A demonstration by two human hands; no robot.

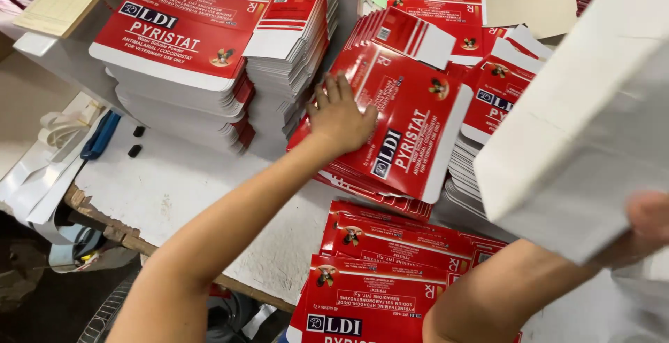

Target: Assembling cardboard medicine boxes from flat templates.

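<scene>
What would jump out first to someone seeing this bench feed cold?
Red-and-white flat carton blanks stacked high across the white table, filling most of the view. At the centre the left hand lies flat, fingers spread, on a slanted stack of red blanks. At the right edge a large white blank, plain side up and blurred, looms close to the camera, with the right hand at its lower corner.

Two hands show: the left hand point(339, 117) and the right hand point(647, 219). Two small black pieces point(136, 141) lie on the bench point(174, 190). One blue-handled tool point(100, 136) sits at its edge.
</scene>
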